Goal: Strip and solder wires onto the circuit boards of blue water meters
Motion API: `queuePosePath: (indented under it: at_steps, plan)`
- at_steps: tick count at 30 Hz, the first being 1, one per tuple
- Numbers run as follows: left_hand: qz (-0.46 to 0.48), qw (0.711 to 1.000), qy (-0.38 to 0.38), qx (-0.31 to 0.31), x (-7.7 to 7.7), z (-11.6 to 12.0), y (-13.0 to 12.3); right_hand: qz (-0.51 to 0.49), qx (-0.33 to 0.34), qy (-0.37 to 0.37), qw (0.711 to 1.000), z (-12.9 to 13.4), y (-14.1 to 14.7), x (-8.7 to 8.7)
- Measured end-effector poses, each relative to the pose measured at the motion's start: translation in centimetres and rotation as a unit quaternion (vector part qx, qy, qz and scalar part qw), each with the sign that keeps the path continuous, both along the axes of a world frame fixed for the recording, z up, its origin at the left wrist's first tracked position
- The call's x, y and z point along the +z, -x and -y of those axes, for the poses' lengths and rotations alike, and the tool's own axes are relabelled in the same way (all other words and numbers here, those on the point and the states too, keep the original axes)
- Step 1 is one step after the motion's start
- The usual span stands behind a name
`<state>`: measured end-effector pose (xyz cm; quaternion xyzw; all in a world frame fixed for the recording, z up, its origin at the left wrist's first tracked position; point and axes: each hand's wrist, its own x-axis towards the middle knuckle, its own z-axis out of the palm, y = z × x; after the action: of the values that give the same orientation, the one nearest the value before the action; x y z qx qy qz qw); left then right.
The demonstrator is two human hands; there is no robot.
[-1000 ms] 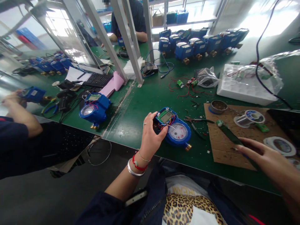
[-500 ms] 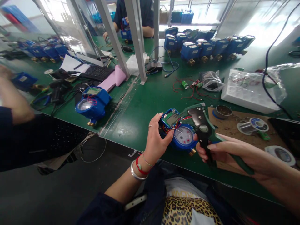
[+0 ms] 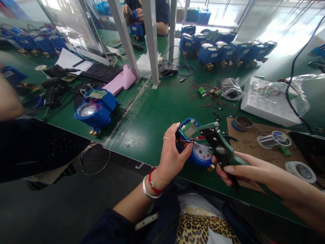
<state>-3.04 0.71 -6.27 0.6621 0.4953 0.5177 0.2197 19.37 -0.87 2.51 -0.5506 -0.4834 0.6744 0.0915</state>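
A blue water meter (image 3: pixel 203 152) with an exposed green circuit board and small display (image 3: pixel 191 129) rests on the green bench in front of me. My left hand (image 3: pixel 174 152) grips its left side, thumb by the bundle of coloured wires and fingertips at the housing's upper edge. In my right hand (image 3: pixel 236 169) are green-and-black wire strippers (image 3: pixel 219 145), the fingers wrapped round the handles. Their jaws are over the right side of the meter, close to a red wire (image 3: pixel 200 137). Whether the jaws touch that wire I cannot tell.
Another opened blue meter (image 3: pixel 96 106) stands to the left, near a keyboard (image 3: pixel 101 73). Several meters (image 3: pixel 220 51) line the back. A foam tray (image 3: pixel 269 101), solder spool (image 3: pixel 274 139) and small tin (image 3: pixel 242 123) lie right. A co-worker's arm (image 3: pixel 8 96) is at far left; another person works opposite.
The wire stripper head has shifted slightly right and down, its handles tilting lower. My left hand still holds the meter. The co-worker's arm at left has moved further out of view.
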Motion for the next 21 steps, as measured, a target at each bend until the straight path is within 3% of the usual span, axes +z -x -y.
queuePosePath:
  at_steps: [3, 21]
  plan:
    - [-0.001, 1.000, 0.001, 0.000, -0.03, 0.08, 0.01, 0.004, 0.012, 0.028, 1.000, -0.17, 0.47, 0.39]
    - [0.009, 1.000, 0.000, 0.000, -0.26, 0.06, 0.03, 0.055, 0.056, -0.014, 0.997, -0.44, 1.09, 0.86]
